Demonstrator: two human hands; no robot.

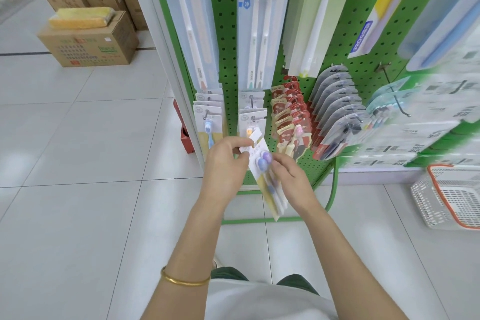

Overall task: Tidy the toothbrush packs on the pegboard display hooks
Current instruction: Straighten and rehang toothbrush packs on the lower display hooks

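White-and-yellow card backs the toothbrush pack (271, 193), with blue and purple brush heads under clear plastic. It is held tilted, off the hooks, just before the green pegboard (228, 34) at 12 o'clock. Her left hand (226, 161) pinches its top edge; the right hand (291, 176) pinches beside the heads. At 3 o'clock sits an orange-rimmed basket (441, 205); at 10 o'clock a cardboard box (88, 47) carries a yellow bundle (80, 17).
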